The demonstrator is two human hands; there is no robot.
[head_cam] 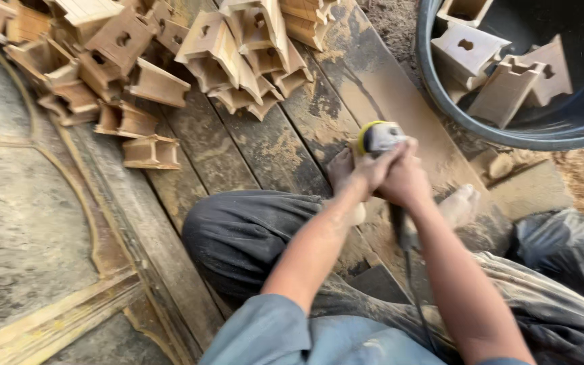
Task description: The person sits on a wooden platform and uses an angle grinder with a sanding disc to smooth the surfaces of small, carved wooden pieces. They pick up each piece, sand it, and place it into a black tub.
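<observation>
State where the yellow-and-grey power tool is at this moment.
In the head view, the power tool sits right of centre, gripped by both the left hand and right hand, above the dusty planks near the dark tub.

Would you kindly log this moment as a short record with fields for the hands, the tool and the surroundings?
left hand: wrapped around the power tool, beside the other hand
right hand: gripping the same tool
power tool: grey handheld body with yellow trim, cord trailing toward the person
surface: dusty wooden planks
wooden blocks: piled at upper left, notched shapes
black tub: upper right, holding more blocks
posture: seated, bare feet on the planks
</observation>
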